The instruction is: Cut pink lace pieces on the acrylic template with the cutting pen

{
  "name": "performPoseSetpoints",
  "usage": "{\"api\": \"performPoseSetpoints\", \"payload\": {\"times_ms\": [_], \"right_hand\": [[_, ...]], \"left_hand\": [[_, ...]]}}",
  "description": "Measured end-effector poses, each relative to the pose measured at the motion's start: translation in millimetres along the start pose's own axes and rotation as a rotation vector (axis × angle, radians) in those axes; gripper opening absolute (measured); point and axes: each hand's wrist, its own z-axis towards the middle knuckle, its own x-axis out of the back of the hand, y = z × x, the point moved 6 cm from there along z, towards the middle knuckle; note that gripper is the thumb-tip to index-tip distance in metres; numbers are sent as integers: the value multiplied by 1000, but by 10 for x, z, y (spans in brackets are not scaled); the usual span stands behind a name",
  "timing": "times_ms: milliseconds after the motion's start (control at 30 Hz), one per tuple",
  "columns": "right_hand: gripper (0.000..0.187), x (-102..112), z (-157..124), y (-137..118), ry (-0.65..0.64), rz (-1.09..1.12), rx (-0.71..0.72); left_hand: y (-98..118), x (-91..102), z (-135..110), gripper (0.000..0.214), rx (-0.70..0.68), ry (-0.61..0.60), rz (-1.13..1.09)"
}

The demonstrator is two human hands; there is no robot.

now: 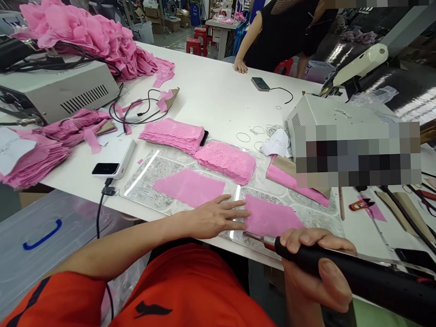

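My left hand (214, 217) lies palm down with its fingers apart, on a clear patterned sheet (143, 183). Its fingertips reach the left edge of a flat pink fabric piece (272, 215). Behind its knuckles is another flat pink fabric piece (192, 187). My right hand (318, 262) is wrapped round a thick black-handled tool (379, 282) with a narrow metal tip. That tip is at the lower left corner of the right fabric piece; whether it touches is too small to tell. Two stacks of pink lace pieces, a left stack (174, 135) and a right stack (227, 162), sit just beyond.
Grey vented boxes stand at left (58, 88) and right (319, 112) on the white table (208, 87). A power bank (114, 160), pink fabric heap (88, 34), phone (260, 84) and orange snips (361, 204) lie around. Across the table, a person's hand (240, 66) rests on it.
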Motion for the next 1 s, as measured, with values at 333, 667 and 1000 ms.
{"api": "performPoseSetpoints", "payload": {"times_ms": [333,667,1000], "right_hand": [[26,12,20,-17,148,21,-39],[26,-331,-13,240,85,63,-122],[28,-570,11,314,10,31,-80]], "left_hand": [[-183,605,-231,39,95,267,-181],[-408,339,-799,37,202,60,-58],[-440,271,-810,41,239,94,-3]]}}
